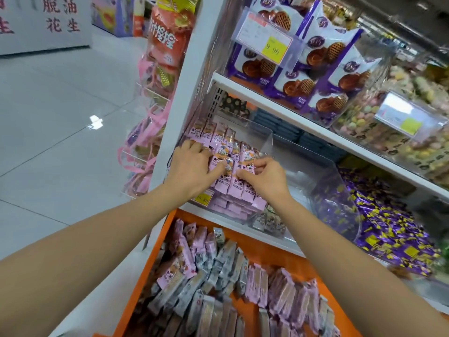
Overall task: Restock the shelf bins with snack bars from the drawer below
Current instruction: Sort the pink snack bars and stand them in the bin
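Observation:
A clear plastic shelf bin [266,138] at the left end of the lower shelf is packed with pink-wrapped snack bars [220,137] in rows. My left hand [192,166] lies on top of the bars, fingers spread and pressing them. My right hand [264,176] pinches a pink bar [239,184] at the front of the pile between thumb and fingers. Below, the orange drawer [145,271] is pulled out and holds several loose pink and grey snack bars [218,276].
To the right stand an almost bare clear bin [313,176] and a bin of purple-and-yellow candies [388,220]. The upper shelf [291,113] carries purple biscuit bags [303,59]. Pink bags [145,132] hang on a rack left of the shelf end; tiled floor lies beyond.

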`<state>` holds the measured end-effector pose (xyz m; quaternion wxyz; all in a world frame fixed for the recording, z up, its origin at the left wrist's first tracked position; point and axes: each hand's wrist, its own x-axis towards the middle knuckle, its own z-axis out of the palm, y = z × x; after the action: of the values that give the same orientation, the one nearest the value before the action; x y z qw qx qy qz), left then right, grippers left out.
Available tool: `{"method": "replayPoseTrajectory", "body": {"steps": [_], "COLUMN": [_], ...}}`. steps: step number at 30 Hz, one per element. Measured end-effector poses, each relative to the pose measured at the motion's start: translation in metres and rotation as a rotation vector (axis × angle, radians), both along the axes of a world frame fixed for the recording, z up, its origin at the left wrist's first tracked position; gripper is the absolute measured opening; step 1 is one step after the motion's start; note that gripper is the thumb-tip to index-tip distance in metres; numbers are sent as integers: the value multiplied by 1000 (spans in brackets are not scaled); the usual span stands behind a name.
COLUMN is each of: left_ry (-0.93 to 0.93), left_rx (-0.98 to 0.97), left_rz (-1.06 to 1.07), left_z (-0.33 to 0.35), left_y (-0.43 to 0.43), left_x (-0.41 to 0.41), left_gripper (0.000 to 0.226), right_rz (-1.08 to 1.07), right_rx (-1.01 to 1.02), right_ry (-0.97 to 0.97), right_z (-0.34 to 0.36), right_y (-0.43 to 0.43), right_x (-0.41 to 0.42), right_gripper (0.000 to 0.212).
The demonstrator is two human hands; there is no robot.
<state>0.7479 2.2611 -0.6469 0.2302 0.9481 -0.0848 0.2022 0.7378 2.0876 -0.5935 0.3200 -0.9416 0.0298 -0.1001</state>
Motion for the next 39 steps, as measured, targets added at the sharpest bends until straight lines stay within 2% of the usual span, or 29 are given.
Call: {"method": "replayPoseTrajectory", "body": {"steps": [5, 11, 20, 25, 29, 32, 33, 39], "left_ry": [2, -47, -122, -102, -85, -67, -61, -51], "left_rx": [53, 11, -3, 7, 43, 90, 99, 115], "left_rz": [-74, -106, -144, -143, -164, -156, -156, -175], "left_z": [-9, -22, -32, -32, -32, -33, -34, -36], "left_y": [4, 10, 14, 13, 13, 16, 18, 21], "left_x": [-5, -4, -2, -2, -5, -9, -10, -9], "left_gripper": [91, 81, 62, 63, 63, 68, 72, 80], "right_rz": [-93, -164, -79, 66, 127, 153, 156, 69], "right_rx": [73, 80, 43, 93, 182, 69, 32, 58], "right_ry": [31, 17, 55, -19, 35, 117, 135, 54], "right_z": [0, 4, -11, -12, -18, -19, -19, -9], "right_y": [0, 6, 24, 21, 29, 37, 39, 31], "right_x": [15, 56, 82, 67, 42, 34, 34, 35], "right_gripper": [18, 17, 30, 10, 33, 56, 58, 28]}}
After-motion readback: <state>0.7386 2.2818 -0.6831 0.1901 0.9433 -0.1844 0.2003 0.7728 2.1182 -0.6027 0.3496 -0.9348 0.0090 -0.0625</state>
